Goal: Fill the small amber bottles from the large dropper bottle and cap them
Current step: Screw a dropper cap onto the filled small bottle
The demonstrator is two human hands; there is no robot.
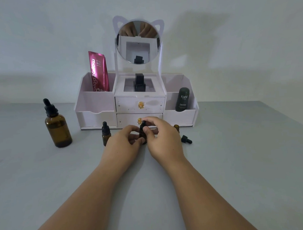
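A small amber bottle (142, 134) stands on the table between my hands. My left hand (124, 144) grips its body from the left. My right hand (163, 139) pinches the black dropper cap (144, 124) on its neck. Another small amber bottle (106, 134), capped with a black dropper, stands just left of my left hand. A third small bottle (176, 127) without a cap stands behind my right hand, partly hidden. Its loose black dropper cap (186, 139) lies on the table to the right. The large amber dropper bottle (56, 125) stands capped at the far left.
A white organiser (94, 107) with two drawers and a cat-eared mirror (138, 42) stands against the wall behind the bottles. It holds a pink tube (99, 72), a black bottle (139, 82) in the middle and a dark green container (182, 99) on the right.
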